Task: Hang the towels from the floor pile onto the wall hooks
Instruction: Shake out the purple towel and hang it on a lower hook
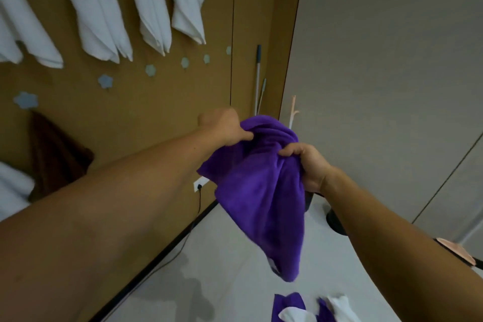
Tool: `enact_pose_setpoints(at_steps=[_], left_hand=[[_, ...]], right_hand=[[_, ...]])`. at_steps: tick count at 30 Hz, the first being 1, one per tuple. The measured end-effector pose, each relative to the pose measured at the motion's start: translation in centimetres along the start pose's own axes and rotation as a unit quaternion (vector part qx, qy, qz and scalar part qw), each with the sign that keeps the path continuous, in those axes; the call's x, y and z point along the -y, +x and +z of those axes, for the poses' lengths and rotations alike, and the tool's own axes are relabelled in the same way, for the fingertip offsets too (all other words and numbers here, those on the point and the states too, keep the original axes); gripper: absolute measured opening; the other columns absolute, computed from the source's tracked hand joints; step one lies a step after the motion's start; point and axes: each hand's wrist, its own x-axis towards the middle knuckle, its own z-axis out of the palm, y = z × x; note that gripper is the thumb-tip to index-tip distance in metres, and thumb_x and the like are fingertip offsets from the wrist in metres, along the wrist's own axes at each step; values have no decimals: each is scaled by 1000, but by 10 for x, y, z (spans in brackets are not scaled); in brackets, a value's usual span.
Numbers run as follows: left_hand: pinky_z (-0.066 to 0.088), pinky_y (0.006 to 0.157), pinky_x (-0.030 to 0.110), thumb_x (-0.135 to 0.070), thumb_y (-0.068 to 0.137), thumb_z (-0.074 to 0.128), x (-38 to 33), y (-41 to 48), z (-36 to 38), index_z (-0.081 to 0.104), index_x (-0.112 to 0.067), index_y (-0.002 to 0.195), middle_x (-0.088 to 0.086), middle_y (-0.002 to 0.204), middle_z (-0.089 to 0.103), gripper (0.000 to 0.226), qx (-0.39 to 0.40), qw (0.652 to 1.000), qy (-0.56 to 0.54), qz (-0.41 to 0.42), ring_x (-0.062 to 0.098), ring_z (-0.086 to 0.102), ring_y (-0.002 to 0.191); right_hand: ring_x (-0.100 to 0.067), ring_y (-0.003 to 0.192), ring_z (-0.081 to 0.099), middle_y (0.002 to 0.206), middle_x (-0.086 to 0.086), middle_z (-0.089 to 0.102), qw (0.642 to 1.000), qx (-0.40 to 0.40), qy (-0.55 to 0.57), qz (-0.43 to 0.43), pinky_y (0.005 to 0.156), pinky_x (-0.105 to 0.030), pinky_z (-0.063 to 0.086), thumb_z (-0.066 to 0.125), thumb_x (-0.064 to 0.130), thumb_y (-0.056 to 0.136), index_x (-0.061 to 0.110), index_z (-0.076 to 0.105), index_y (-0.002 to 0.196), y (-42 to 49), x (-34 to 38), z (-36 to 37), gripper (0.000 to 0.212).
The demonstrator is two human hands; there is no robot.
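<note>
At the bottom edge, on the pale floor [230, 264], the floor pile [312, 308] of purple and white towels. Above it, clear of the floor, a purple towel [261, 191] hanging bunched, gripped at its top by both hands: left hand [224, 125] with fingers curled round the upper left fold, right hand [309, 162] clenched on the right fold. Beyond, on the brown wall [156, 112], a rising row of flower-shaped wall hooks [105, 81], a brown towel [57, 159] under the leftmost one, white towels [96, 8] hung higher up. In the far corner, two leaning poles [258, 78].
</note>
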Motion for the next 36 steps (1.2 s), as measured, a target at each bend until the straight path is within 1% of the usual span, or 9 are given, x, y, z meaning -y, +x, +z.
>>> enact_pose_setpoints(at_steps=[3,7,10,13,18,24,26,29,36], left_hand=[[45,41,22,-77,71,52,33,-9,18,64,-16,80,3,59,69,63,243,951,-177,-66,20,67,46],[51,63,31,-71,58,40,73,-32,34,73,-11,90,10,82,76,75,451,853,-251,-84,28,74,72],[49,80,43,-87,54,34,101,-40,42,73,-12,89,12,86,74,91,451,757,-460,-111,28,72,71],[47,77,38,-75,77,37,117,-47,33,74,-21,78,4,80,71,66,430,657,-614,-79,20,68,69],[50,81,35,-23,87,52,128,-51,12,69,-12,96,7,92,71,22,314,611,-723,-74,20,67,80],[54,80,41,-54,89,43,125,-60,-6,61,3,106,19,94,69,62,341,561,-753,-46,30,69,88],[56,74,38,-59,87,42,126,-64,-12,54,8,113,17,84,70,73,374,535,-758,-15,28,70,80],[56,71,35,-59,83,46,130,-66,-21,52,4,111,14,86,71,69,420,557,-716,15,26,70,79],[45,89,39,-20,76,40,151,-67,-18,66,-4,109,8,112,69,45,336,785,-520,1,22,59,108]], right_hand=[[-31,92,70,105,-18,71,995,16,79,-56,77,-40,58,47,13,83,6,78,93,5,6,20,33],[-31,90,69,104,-18,69,989,-14,117,-85,82,-40,55,54,22,84,1,72,99,18,17,47,31],[-28,82,71,92,-14,72,992,-31,89,-85,75,-37,57,59,28,84,6,78,80,28,18,70,30],[-25,72,73,80,-11,74,994,-49,62,-79,64,-33,58,56,30,88,12,78,63,35,12,90,38],[-23,65,72,83,-12,74,987,-128,-96,16,55,-29,52,63,35,88,10,67,86,40,4,121,26],[-16,69,73,89,-4,76,982,-68,-174,31,46,-26,54,64,48,86,12,63,106,41,-18,146,41],[-22,89,72,111,-11,71,974,-26,-225,9,68,-30,60,76,49,73,9,59,116,38,-27,153,60],[-29,109,62,122,-9,61,936,-38,-350,1,97,-46,51,88,49,51,10,50,126,37,-34,160,93],[-27,85,65,102,-17,68,914,-136,-383,9,74,-38,56,60,9,82,10,63,92,46,-34,167,11]])
